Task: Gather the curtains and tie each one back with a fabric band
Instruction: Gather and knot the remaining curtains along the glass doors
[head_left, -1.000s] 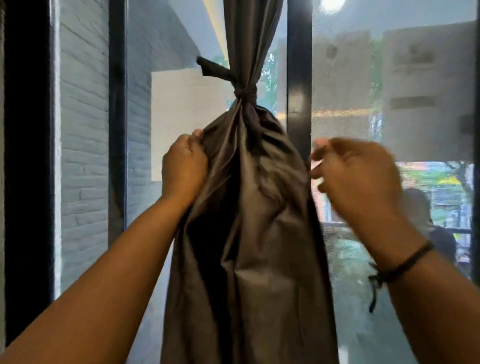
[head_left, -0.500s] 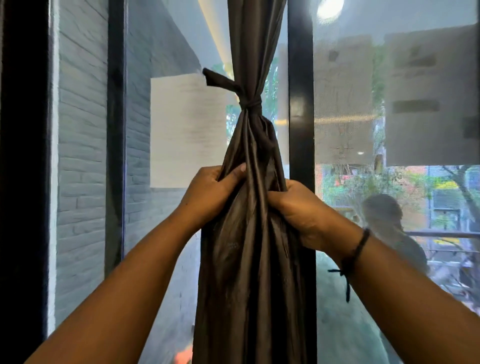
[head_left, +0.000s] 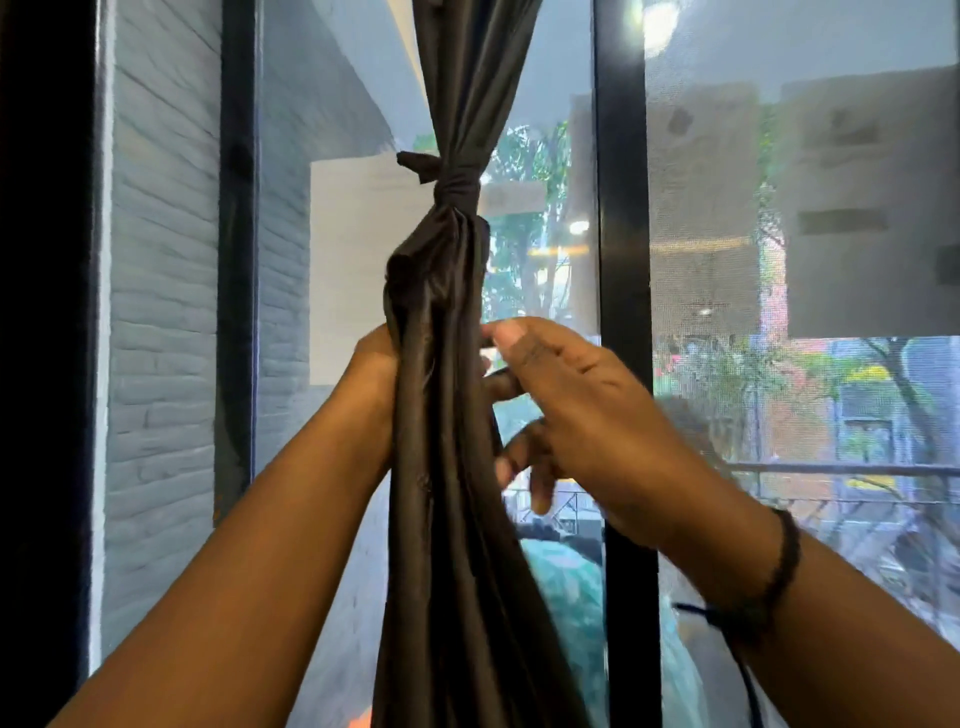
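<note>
A dark brown curtain (head_left: 441, 467) hangs gathered into a narrow bundle in front of the window. A fabric band (head_left: 454, 182) of the same colour is knotted around it high up, with a short tail sticking out to the left. My left hand (head_left: 376, 374) grips the bundle from the left, well below the band, partly hidden behind the cloth. My right hand (head_left: 561, 410) hovers just right of the bundle with fingers spread, holding nothing.
A black window frame post (head_left: 621, 260) stands right behind my right hand. A white paper sheet (head_left: 348, 270) is stuck on the glass to the left. A grey brick wall (head_left: 161, 312) runs along the left side.
My right hand has let go of the curtain and opened, moving slightly right. The bundle below the band is now squeezed narrower, and my left hand still holds it.
</note>
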